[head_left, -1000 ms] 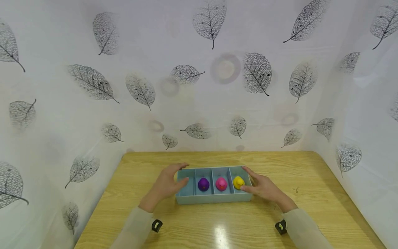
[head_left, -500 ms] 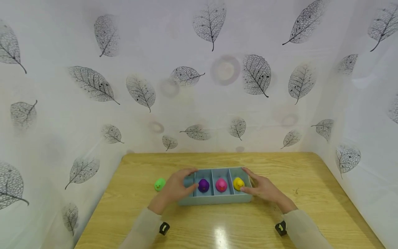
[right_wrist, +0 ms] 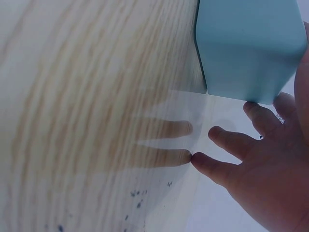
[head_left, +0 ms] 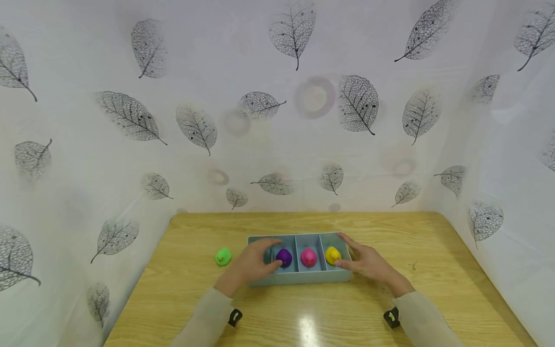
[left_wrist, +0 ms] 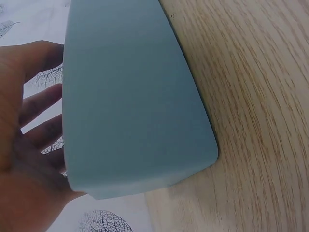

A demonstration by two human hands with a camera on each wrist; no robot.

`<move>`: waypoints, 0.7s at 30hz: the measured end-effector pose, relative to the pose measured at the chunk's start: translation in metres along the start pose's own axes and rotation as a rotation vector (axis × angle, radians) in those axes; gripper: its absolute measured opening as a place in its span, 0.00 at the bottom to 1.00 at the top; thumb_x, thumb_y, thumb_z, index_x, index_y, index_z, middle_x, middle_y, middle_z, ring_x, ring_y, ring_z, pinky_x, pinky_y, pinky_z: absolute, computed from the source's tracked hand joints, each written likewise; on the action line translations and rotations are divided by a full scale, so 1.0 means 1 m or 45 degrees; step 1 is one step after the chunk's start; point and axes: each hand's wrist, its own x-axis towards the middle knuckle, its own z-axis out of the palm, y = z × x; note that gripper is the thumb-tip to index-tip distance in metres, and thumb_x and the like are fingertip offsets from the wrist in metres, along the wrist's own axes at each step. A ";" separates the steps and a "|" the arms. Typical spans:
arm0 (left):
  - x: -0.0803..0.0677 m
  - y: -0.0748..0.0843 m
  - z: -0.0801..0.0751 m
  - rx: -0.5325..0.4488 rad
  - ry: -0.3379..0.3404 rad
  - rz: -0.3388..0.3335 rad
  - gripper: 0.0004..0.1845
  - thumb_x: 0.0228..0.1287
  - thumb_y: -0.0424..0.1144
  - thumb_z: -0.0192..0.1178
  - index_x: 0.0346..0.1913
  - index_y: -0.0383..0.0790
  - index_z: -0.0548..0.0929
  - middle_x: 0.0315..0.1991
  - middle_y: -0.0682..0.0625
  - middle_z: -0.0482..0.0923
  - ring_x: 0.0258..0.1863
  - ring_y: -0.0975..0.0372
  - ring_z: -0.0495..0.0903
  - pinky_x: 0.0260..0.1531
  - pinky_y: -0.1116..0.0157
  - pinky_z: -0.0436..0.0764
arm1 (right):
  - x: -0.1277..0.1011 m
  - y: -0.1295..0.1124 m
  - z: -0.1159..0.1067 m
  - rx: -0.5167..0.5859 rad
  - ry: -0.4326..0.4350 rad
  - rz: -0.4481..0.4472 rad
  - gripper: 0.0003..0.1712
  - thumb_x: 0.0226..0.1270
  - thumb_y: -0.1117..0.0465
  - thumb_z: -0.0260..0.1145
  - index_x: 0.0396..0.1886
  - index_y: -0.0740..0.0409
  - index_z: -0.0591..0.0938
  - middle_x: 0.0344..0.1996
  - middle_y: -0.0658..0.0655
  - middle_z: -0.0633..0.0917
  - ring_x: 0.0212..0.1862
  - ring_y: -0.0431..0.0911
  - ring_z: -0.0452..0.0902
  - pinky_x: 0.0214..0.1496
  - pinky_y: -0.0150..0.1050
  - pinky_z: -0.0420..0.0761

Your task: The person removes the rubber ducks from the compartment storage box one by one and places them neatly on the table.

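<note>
A pale blue box (head_left: 299,278) with a row of compartments lies on the wooden table. Inside it sit a purple rubber duck (head_left: 284,256), a pink rubber duck (head_left: 309,257) and a yellow rubber duck (head_left: 332,255), each in its own compartment. My left hand (head_left: 250,263) hovers over the box's left end, thumb and fingers spread on either side of the purple duck, thumb tip close by it. Spread across the right end is my right hand (head_left: 370,263); some of its fingertips meet the end wall in the right wrist view. Its thumb tip overlaps the yellow duck.
A green rubber duck (head_left: 223,256) sits on the table (head_left: 182,284) left of the box. White sheeting (head_left: 277,144) printed with dark leaves rises behind the table and along both sides.
My left hand has let go of the green duck on the table left of the box and moved right over the left compartment to the purple duck. My right hand keeps its place.
</note>
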 end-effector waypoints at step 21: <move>0.015 0.005 0.012 0.069 -0.097 -0.013 0.28 0.64 0.37 0.73 0.66 0.34 0.81 0.63 0.40 0.84 0.63 0.46 0.83 0.66 0.48 0.81 | 0.001 0.003 0.001 -0.035 0.004 -0.026 0.51 0.73 0.40 0.69 0.87 0.45 0.55 0.78 0.71 0.67 0.72 0.77 0.68 0.70 0.74 0.72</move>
